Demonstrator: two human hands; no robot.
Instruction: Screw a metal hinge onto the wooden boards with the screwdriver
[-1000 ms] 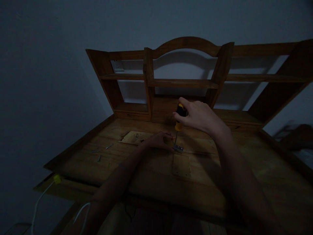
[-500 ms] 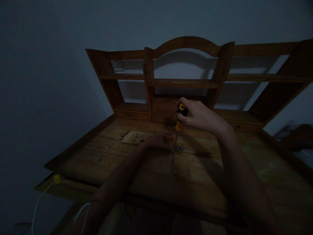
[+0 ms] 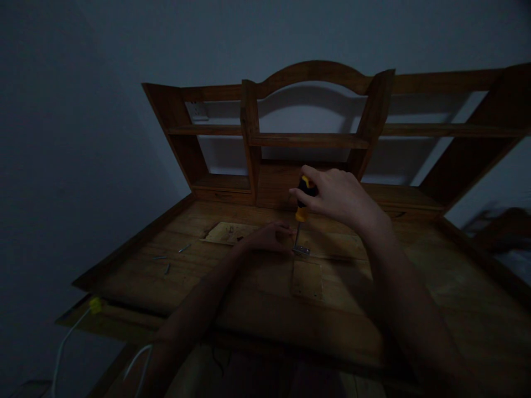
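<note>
My right hand point(image 3: 334, 196) is closed round the yellow and black handle of a screwdriver point(image 3: 302, 213), its shaft pointing down and leaning slightly. The tip meets a small metal hinge point(image 3: 301, 250) lying at the near edge of a long flat wooden strip point(image 3: 340, 243). My left hand point(image 3: 270, 237) grips across that strip, thumb at its near edge beside the hinge and fingers on the far side. Just in front of the hinge lies a small square wooden piece point(image 3: 307, 281) with small holes. Whether a screw sits under the tip is too dark to tell.
Several loose screws point(image 3: 185, 248) lie on the wooden desktop point(image 3: 136, 282) at the left. A wooden shelf unit point(image 3: 309, 141) stands along the back. A white cable with a yellow end point(image 3: 95, 305) hangs at the front left edge.
My right hand's fingers have shifted on the screwdriver handle, the thumb reaching further left. The left hand stays in place, and the view has moved slightly.
</note>
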